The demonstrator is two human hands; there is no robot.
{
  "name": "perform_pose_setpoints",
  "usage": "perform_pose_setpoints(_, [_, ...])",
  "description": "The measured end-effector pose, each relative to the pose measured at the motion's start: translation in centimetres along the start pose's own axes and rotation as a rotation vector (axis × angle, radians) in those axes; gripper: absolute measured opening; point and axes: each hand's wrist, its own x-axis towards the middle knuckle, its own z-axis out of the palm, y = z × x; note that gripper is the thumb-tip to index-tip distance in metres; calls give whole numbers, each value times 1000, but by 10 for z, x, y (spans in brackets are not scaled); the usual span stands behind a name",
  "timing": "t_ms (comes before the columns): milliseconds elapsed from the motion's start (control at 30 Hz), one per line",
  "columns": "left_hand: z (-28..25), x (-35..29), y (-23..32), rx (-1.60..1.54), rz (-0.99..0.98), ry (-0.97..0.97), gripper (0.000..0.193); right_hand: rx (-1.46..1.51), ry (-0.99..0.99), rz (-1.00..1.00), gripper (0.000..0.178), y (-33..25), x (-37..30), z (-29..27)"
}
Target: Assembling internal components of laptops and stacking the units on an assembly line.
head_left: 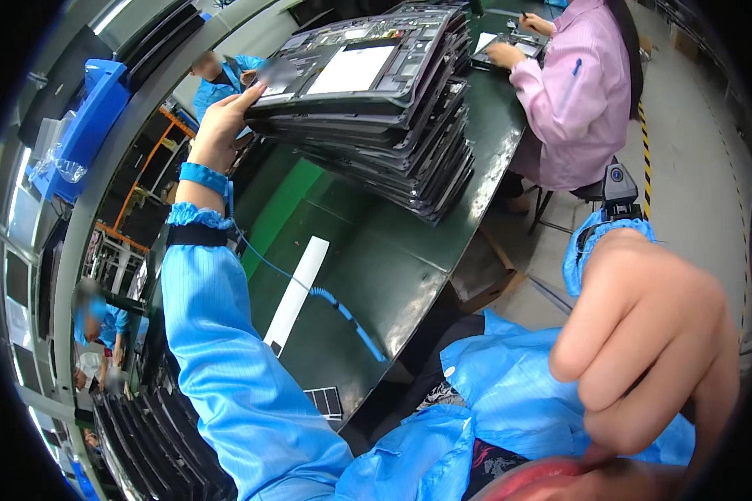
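Note:
A tall stack of opened laptop bases (430, 134) stands on the green bench, slightly fanned out. The top laptop base (297, 88) shows bare circuit boards and a white rectangular panel (351, 68). My left hand (217, 129) grips its near left edge, fingertips partly hidden and blurred. Around that wrist is a blue strap (205, 177) with a coiled cord (342, 311) trailing over the bench. My right hand (643, 334) is raised close on the right, away from the stack, with its fingers curled in; whatever they hold, if anything, is hidden. A small black device (618, 188) sits at that wrist.
A white strip (299, 292) lies on the green bench (376, 259). More dark laptop parts (159, 442) stand in a row at lower left. A blue bin (92, 125) hangs at left. Someone in a pink jacket (581, 96) works at the bench's far right; others in blue are farther left.

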Motion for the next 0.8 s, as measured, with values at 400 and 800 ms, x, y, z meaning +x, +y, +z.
perform_pose_setpoints(400, [19, 12, 11, -96, 53, 125, 33, 101, -195, -119, 15, -16, -4, -20])
perform_pose_setpoints(800, [10, 17, 9, 20, 103, 115, 22, -1107, 783, 774, 79, 125, -56, -39])
